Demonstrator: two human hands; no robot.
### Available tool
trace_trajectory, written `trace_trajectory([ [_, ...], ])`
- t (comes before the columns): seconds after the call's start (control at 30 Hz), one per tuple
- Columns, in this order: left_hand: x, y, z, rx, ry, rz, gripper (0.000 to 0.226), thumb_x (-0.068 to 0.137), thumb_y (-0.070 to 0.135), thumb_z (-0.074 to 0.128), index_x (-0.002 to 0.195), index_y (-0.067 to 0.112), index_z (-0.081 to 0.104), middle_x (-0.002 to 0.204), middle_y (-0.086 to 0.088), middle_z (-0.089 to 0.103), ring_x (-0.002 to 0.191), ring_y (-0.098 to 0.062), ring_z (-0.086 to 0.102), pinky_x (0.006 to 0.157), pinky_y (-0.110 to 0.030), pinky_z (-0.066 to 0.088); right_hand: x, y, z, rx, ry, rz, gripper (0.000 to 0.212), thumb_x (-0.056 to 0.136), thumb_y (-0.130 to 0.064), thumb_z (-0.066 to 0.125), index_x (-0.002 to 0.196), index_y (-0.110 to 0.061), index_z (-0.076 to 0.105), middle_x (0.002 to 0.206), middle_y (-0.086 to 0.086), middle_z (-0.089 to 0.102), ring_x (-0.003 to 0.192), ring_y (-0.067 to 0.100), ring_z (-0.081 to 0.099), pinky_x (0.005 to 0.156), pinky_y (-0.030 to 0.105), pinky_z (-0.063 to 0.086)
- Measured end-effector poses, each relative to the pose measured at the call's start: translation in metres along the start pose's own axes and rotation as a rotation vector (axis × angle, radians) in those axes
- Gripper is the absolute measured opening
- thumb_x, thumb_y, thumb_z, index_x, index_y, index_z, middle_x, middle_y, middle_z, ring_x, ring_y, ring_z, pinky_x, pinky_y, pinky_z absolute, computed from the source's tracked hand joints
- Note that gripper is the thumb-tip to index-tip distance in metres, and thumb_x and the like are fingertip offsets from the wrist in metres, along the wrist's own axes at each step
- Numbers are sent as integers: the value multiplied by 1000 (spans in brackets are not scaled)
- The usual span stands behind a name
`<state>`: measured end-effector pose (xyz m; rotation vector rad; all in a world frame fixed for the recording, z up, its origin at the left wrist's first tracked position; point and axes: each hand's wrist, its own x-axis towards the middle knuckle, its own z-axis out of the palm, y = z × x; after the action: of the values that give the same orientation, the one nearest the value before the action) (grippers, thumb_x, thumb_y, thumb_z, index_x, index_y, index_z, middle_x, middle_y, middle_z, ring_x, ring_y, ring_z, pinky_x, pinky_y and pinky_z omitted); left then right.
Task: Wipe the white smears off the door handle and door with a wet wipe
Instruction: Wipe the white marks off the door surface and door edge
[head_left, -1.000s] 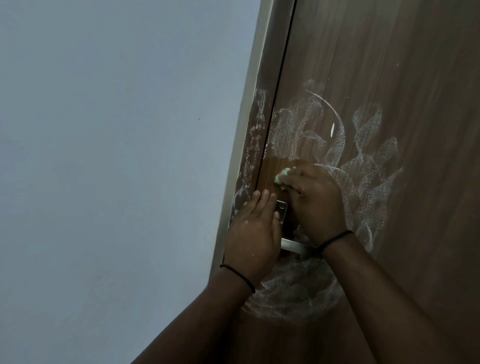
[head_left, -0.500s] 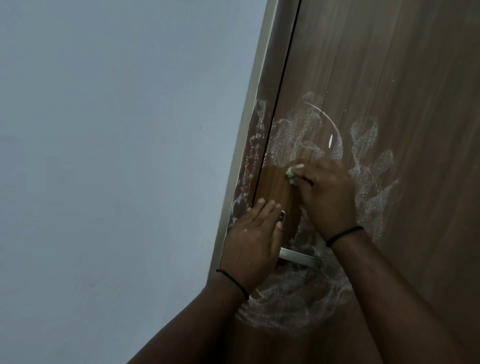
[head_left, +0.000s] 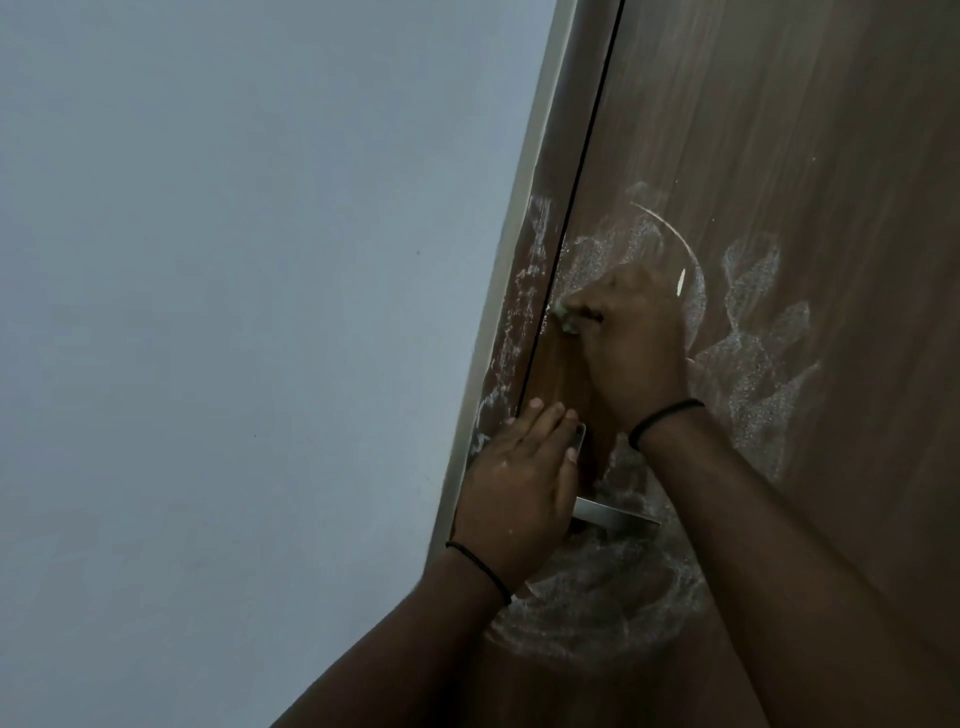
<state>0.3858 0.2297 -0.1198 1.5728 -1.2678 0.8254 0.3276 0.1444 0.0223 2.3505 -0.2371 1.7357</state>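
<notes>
A brown wooden door (head_left: 810, 135) fills the right side. White smears (head_left: 758, 364) spread over it around the handle, and more white smears (head_left: 597, 597) lie below it. My right hand (head_left: 634, 343) presses a bunched pale green wet wipe (head_left: 563, 318) against the door near its left edge, above the handle. A clean dark patch lies below the wipe. My left hand (head_left: 514, 493) rests flat over the metal handle plate (head_left: 579, 435). The silver lever of the door handle (head_left: 615, 515) sticks out to the right between my wrists.
The door frame (head_left: 519, 291) left of the door gap carries white smears too. A plain grey-blue wall (head_left: 234, 312) takes up the left half of the view.
My right hand has slid the wipe up the door and toward its left edge, leaving a wider clean patch above the handle. My left hand stays on the handle plate.
</notes>
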Motion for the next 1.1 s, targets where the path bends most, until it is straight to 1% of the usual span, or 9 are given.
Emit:
trace_trajectory([
  [0.13, 0, -1, -1, -13, -13, -2, 38, 98, 22, 49, 133, 13, 61, 138, -4, 59, 135, -20, 49, 112, -29, 32, -15, -8, 6, -10, -176, -151, 14, 78, -2, 76, 79, -15, 80, 82, 3, 68, 86, 23, 57, 78, 29, 40],
  [0.27, 0, -2, -3, -3, 7, 28, 38, 97, 21, 51, 133, 13, 61, 136, -4, 61, 133, -20, 51, 110, -32, 36, -7, 6, -8, 24, -59, -38, 15, 77, -3, 77, 84, -17, 79, 83, 0, 70, 87, 20, 55, 78, 21, 34],
  [0.33, 0, -2, -1, 5, 8, 33, 38, 97, 20, 52, 133, 12, 61, 137, -4, 61, 133, -20, 51, 110, -31, 35, 4, 1, -3, 24, -37, -8, 13, 79, -4, 76, 84, -14, 79, 83, 3, 68, 87, 24, 57, 76, 29, 42],
  [0.43, -1, -2, 1, 7, 11, 22, 38, 97, 19, 53, 133, 12, 61, 137, -4, 60, 133, -20, 51, 110, -29, 33, 2, -15, 9, -36, -161, -82, 11, 83, -6, 73, 85, -14, 80, 85, 5, 67, 89, 26, 57, 76, 38, 47],
  [0.5, 0, -4, 1, 12, 6, 25, 38, 97, 21, 52, 134, 13, 61, 138, -3, 60, 134, -18, 50, 112, -27, 31, -7, -11, 8, -31, -191, -125, 11, 84, -7, 72, 85, -15, 80, 85, 4, 68, 89, 24, 57, 81, 34, 45],
  [0.63, -1, -5, 1, 17, -6, 41, 40, 99, 25, 47, 136, 16, 58, 141, 0, 57, 137, -15, 46, 113, -26, 30, -6, 8, -14, 6, 39, -25, 11, 82, -5, 74, 88, -13, 79, 88, 4, 72, 91, 21, 59, 84, 19, 36],
  [0.73, -1, -2, 4, 7, 9, 19, 39, 97, 23, 50, 135, 15, 59, 140, -1, 58, 136, -16, 48, 112, -27, 31, 8, 6, -9, -50, 108, -6, 12, 85, -1, 69, 89, -8, 78, 88, 10, 70, 90, 27, 61, 85, 29, 45],
  [0.9, -2, -1, 4, 7, 11, 8, 39, 97, 20, 52, 135, 13, 59, 140, -3, 58, 136, -18, 47, 112, -29, 30, -16, 2, 1, -147, -40, -250, 15, 87, -4, 64, 93, -9, 78, 94, 8, 72, 92, 29, 62, 80, 40, 49],
  [1.1, -2, -2, 10, -5, 57, 9, 38, 96, 21, 53, 132, 14, 62, 138, -1, 60, 135, -16, 49, 109, -30, 38, 3, 17, -8, -221, 154, -207, 16, 93, -6, 62, 98, -8, 77, 101, 8, 75, 94, 32, 64, 83, 44, 51],
])
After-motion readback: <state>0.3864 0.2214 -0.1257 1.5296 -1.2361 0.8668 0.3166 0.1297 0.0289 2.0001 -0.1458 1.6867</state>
